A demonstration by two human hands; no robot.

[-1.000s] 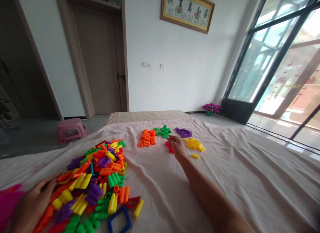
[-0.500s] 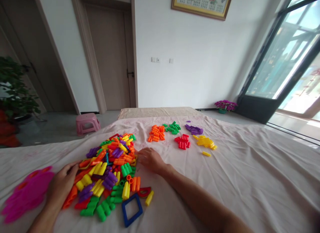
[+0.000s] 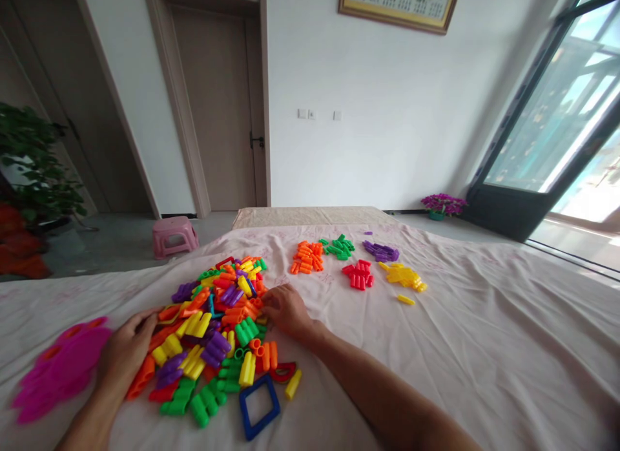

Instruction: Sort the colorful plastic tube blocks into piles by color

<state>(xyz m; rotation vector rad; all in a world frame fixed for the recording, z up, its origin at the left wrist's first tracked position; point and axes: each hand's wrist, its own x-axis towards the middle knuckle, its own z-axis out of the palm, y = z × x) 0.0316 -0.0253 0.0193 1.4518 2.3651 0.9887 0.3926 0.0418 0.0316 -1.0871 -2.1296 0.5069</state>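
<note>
A heap of colourful plastic building blocks (image 3: 212, 349) lies on the cloth before me, in orange, yellow, green, purple and red. My left hand (image 3: 126, 347) rests along the heap's left edge, its fingers stretched towards an orange and yellow piece and thumb apart. At the right edge, my right hand (image 3: 288, 312) has its fingers curled in against some orange blocks (image 3: 242, 311). Its fingertips are partly hidden, so what they grip cannot be made out. A blue diamond-shaped frame (image 3: 260, 407) and a yellow block (image 3: 293, 384) lie at the near side.
Farther off are small groups of orange (image 3: 307, 257), green (image 3: 340, 247), purple (image 3: 382, 251), red (image 3: 359, 274) and yellow blocks (image 3: 405, 276). A flat pink plastic piece (image 3: 62, 370) lies left of my left hand. Beyond the wrinkled tablecloth (image 3: 436, 360) stands a pink stool (image 3: 175, 236).
My right hand's fingers have moved slightly left, in against the orange blocks. My left hand stays by the heap. The whole view has shifted a little.
</note>
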